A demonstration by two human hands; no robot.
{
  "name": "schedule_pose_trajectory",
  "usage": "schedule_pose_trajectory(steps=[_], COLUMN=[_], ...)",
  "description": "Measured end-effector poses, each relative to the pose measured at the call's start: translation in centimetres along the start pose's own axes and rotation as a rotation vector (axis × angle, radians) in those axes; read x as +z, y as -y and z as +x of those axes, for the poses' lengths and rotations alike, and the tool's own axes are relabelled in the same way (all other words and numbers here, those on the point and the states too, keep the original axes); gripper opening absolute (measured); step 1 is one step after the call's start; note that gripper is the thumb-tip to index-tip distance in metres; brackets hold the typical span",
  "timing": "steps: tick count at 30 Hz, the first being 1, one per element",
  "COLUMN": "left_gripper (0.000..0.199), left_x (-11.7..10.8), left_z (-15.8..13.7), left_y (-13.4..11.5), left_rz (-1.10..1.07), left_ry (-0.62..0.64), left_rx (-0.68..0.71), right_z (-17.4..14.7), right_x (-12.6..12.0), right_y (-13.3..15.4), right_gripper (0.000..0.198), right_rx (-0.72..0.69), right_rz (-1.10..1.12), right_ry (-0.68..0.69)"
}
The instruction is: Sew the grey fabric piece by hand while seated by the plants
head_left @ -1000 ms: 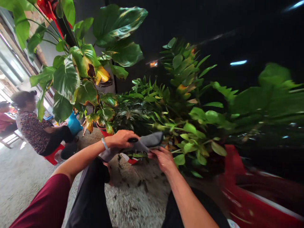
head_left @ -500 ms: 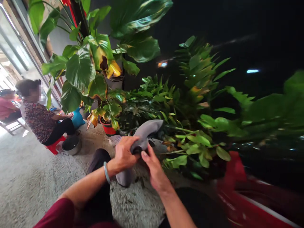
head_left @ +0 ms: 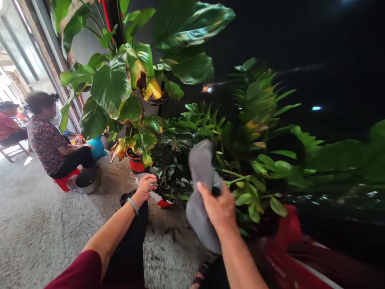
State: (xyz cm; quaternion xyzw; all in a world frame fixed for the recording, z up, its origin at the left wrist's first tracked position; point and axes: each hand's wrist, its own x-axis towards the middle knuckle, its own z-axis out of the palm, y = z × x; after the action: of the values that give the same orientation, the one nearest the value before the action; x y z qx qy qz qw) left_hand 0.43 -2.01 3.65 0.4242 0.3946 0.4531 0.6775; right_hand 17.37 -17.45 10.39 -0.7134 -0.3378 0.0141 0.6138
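Note:
My right hand is closed around a soft grey fabric piece, shaped like a slipper or sock, with its upper lobe standing above my thumb. A small dark round spot shows by my fingers; whether it belongs to the fabric is unclear. To the left, apart from the fabric, my left hand is above my knee with its fingers curled together. Whatever its fingertips hold, if anything, is too small to make out. A pale bracelet circles that wrist.
Leafy potted plants stand ahead, one in a red pot. A red bag-like object lies at right. At left a person sits on a red stool beside a grey basin; another person sits behind.
My hands were together on the grey fabric. Now the left has let go and moved left, while the right has lifted and turned the fabric upright towards the right.

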Motion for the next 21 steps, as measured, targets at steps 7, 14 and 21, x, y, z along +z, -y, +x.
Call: schedule_pose_trajectory(steps=[7, 14, 21], left_gripper=[0.021, 0.024, 0.016], left_x=[-0.4, -0.8, -1.4], left_z=[5.2, 7.4, 7.7], left_y=[1.3, 1.5, 2.1], left_rz=[-0.403, -0.492, -0.507], left_ry=[0.094, 0.274, 0.260], left_rx=[-0.022, -0.091, -0.155], right_z=[-3.8, -1.6, 1.2], right_x=[0.0, 5.3, 8.6], right_y=[2.3, 3.9, 9.0], right_gripper=[0.054, 0.053, 0.049], right_rx=[0.029, 0.125, 0.096], right_rz=[0.103, 0.197, 0.284], right_ry=[0.140, 0.335, 0.278])
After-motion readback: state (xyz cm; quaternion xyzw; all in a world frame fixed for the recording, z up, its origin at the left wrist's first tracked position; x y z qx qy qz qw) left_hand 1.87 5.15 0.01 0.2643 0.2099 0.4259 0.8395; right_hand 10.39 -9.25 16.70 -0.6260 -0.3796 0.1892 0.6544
